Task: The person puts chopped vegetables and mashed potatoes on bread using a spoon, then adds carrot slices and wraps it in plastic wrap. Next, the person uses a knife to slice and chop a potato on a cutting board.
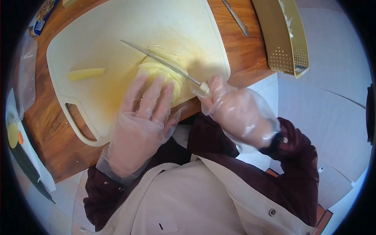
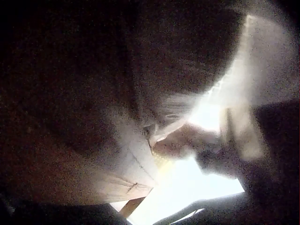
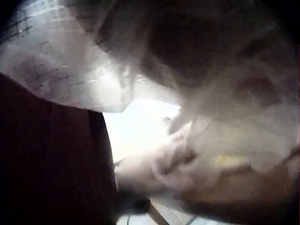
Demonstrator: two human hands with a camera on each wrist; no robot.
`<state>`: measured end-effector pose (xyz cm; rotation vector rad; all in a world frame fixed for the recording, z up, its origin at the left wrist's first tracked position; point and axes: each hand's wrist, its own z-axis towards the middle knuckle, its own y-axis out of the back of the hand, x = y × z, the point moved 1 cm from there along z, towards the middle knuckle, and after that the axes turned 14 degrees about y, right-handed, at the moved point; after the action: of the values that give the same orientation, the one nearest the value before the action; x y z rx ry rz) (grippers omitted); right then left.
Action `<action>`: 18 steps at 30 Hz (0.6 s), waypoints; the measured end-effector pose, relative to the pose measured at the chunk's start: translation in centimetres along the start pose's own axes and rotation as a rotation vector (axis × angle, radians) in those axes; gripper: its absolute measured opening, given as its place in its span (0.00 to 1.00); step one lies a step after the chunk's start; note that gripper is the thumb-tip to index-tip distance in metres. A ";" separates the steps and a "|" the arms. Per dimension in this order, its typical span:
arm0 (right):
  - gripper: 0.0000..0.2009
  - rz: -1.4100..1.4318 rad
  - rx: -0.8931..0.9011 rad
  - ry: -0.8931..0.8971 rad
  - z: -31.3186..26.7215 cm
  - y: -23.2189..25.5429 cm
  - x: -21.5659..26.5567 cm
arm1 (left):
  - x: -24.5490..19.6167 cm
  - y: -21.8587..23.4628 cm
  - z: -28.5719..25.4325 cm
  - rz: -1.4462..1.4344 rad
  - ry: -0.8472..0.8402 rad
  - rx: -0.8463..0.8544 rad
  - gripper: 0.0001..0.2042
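Note:
In the head view a pile of thin pale-yellow slices [image 1: 178,84] lies near the right edge of a white cutting board [image 1: 98,31]. The left hand [image 1: 143,125], in a clear plastic glove, rests its extended fingers on the pile. The gloved right hand [image 1: 239,111] grips the light handle of a knife [image 1: 160,60], whose blade lies across the slices, its tip towards the upper left. A yellow piece [image 1: 87,73] lies apart on the board's left. Both wrist views are dark and blurred, mostly filled by glove plastic.
A tan perforated holder [image 1: 284,39] stands at the upper right, beside a metal utensil [image 1: 237,18] on the wooden table [image 1: 58,145]. At the left are a clear plastic container [image 1: 27,74], a dark green cucumber-like vegetable [image 1: 29,170] and an orange piece [image 1: 20,137].

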<state>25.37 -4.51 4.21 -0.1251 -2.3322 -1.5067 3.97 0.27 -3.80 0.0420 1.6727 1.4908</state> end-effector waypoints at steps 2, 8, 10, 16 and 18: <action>0.13 0.020 -0.019 -0.020 0.2 -1.3 -0.9 | 0.1 0.0 0.0 0.026 -0.023 -0.023 0.34; 0.14 0.003 -0.028 0.100 0.3 0.7 -0.4 | 0.3 -0.1 0.1 -0.002 -0.036 -0.048 0.33; 0.13 -0.022 -0.035 0.106 0.1 1.9 0.6 | 0.2 0.0 0.0 0.004 -0.031 -0.042 0.33; 0.11 -0.281 -0.079 0.266 -0.2 2.8 1.2 | 0.2 0.0 -0.1 -0.012 -0.025 -0.010 0.35; 0.12 -0.310 -0.074 0.260 -0.2 2.5 1.4 | 0.3 -0.2 -0.2 -0.019 -0.019 0.008 0.38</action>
<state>24.80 -3.75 6.91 0.4084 -2.1593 -1.6384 3.77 0.19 -4.16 0.0447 1.6594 1.4649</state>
